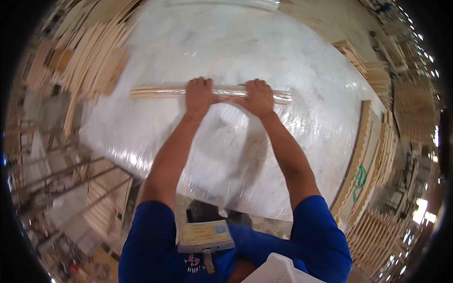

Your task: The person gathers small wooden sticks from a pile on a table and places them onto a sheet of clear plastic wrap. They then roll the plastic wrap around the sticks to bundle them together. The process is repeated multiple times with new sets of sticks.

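Note:
A narrow bundle of pale wooden strips point(158, 91), partly covered in clear plastic film, lies crosswise on a table point(188, 52) with a shiny plastic cover. My left hand point(199, 96) is wrapped over the bundle left of its middle. Farther right, my right hand point(259, 97) grips it the same way, fingers curled over the far side. Both thumbs point inward along the near edge and nearly meet. Bare wood shows at the left end, while the right end looks glossy with film.
Long wooden strips point(89, 61) are stacked at the table's far left. Along the right edge stand wavy-edged wooden boards point(361, 155) with a green tie point(359, 181) on them. A roll of clear film point(250, 4) lies at the far edge. More wood stacks point(415, 108) fill the right side.

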